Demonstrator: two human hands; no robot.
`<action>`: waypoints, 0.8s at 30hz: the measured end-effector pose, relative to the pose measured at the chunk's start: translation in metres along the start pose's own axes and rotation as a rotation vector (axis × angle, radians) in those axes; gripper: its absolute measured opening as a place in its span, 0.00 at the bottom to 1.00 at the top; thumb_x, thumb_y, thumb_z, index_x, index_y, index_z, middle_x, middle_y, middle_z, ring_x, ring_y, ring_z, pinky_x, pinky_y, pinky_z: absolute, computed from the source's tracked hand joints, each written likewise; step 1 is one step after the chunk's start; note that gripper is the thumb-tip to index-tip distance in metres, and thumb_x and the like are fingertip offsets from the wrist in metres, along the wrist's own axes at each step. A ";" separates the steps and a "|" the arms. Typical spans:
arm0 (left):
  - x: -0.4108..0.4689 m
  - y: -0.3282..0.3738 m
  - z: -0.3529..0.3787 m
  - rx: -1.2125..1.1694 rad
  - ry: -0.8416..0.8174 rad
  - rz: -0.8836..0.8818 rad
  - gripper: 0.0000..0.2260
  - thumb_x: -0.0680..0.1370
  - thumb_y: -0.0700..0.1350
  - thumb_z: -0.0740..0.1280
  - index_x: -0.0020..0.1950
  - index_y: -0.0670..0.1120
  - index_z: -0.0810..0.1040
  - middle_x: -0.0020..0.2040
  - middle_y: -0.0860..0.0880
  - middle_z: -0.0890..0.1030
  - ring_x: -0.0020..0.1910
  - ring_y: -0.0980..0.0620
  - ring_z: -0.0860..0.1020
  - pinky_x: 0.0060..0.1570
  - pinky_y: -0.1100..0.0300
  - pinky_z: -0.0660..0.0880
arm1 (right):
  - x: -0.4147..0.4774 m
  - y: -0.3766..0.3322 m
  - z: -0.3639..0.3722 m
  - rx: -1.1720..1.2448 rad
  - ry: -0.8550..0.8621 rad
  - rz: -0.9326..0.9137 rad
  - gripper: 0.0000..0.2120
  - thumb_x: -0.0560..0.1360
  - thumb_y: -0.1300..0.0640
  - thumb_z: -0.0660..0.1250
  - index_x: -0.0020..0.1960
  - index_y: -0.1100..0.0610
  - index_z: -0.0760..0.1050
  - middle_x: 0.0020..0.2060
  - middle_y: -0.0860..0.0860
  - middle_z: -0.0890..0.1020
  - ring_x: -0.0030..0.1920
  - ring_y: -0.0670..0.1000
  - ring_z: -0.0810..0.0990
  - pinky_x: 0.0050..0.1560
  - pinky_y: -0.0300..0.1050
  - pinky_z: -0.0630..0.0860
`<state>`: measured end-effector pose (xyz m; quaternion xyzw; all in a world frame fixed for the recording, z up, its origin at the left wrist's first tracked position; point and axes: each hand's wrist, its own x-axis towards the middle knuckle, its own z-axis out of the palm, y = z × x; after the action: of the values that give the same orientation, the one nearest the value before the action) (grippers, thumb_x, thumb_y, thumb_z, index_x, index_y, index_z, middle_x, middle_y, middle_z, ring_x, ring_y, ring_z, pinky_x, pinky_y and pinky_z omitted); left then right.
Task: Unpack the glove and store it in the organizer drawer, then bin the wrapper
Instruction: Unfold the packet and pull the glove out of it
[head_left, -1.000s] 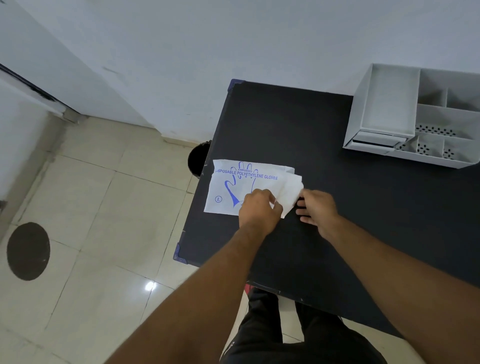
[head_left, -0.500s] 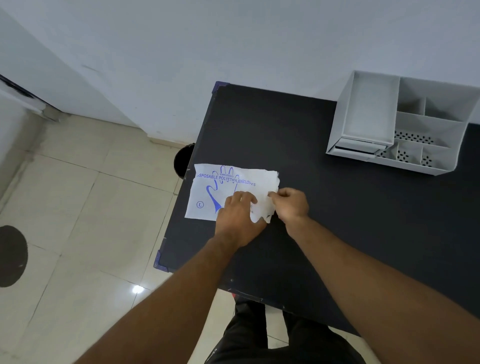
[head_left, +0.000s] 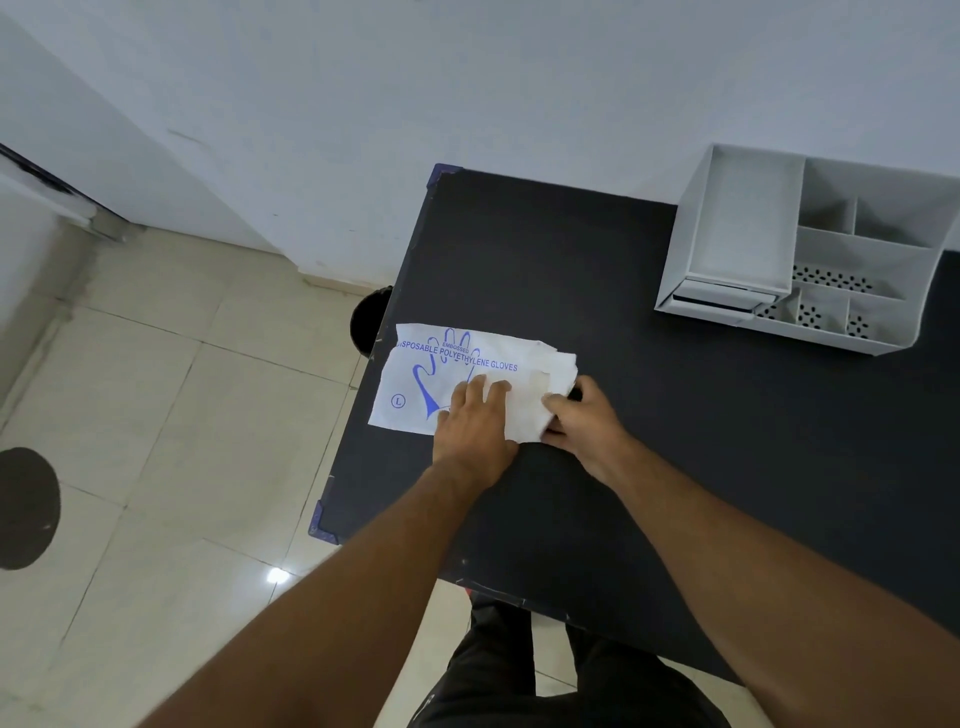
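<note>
A white paper wrapper (head_left: 441, 371) printed in blue with a hand outline and "DISPOSABLE POLYETHYLENE GLOVES" lies flat near the left edge of the black table (head_left: 597, 270). My left hand (head_left: 475, 423) presses down on its lower middle, fingers spread. My right hand (head_left: 584, 423) pinches the wrapper's torn right end, where a pale folded glove (head_left: 545, 387) shows. The white organizer (head_left: 810, 260), with a shallow drawer at its front left, stands at the far right of the table.
A black bin (head_left: 370, 322) stands on the tiled floor just beyond the table's left edge. A dark round mark (head_left: 26, 506) lies on the floor at far left. The white wall runs behind the table. My dark trousers show below the table's front edge.
The wrapper's right end has been pulled open wider and more of the pale glove shows. My right hand has shifted slightly right; my left hand stays pressed on the wrapper.
</note>
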<state>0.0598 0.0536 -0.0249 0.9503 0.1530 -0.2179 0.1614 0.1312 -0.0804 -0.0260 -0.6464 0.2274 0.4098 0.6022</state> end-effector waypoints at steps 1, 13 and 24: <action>0.001 0.000 0.001 -0.004 0.002 0.001 0.33 0.75 0.49 0.71 0.76 0.50 0.59 0.78 0.45 0.58 0.77 0.43 0.56 0.68 0.42 0.68 | -0.001 0.000 0.000 -0.001 -0.031 0.012 0.18 0.77 0.67 0.65 0.64 0.53 0.69 0.56 0.53 0.81 0.54 0.55 0.83 0.48 0.52 0.84; 0.003 -0.016 0.000 -0.194 -0.024 0.018 0.33 0.73 0.57 0.71 0.74 0.54 0.63 0.80 0.49 0.55 0.80 0.47 0.50 0.72 0.39 0.62 | 0.000 -0.001 0.004 0.035 0.015 0.097 0.06 0.75 0.64 0.64 0.46 0.56 0.79 0.40 0.54 0.81 0.38 0.49 0.77 0.41 0.44 0.76; -0.002 -0.023 0.006 -0.083 -0.063 0.035 0.31 0.77 0.52 0.69 0.76 0.53 0.60 0.81 0.48 0.52 0.80 0.46 0.48 0.71 0.40 0.63 | -0.003 0.010 0.006 0.053 0.040 -0.007 0.15 0.75 0.67 0.69 0.60 0.56 0.76 0.50 0.54 0.83 0.39 0.51 0.81 0.36 0.43 0.78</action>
<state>0.0474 0.0716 -0.0344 0.9380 0.1401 -0.2382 0.2094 0.1203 -0.0770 -0.0288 -0.6388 0.2480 0.3885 0.6160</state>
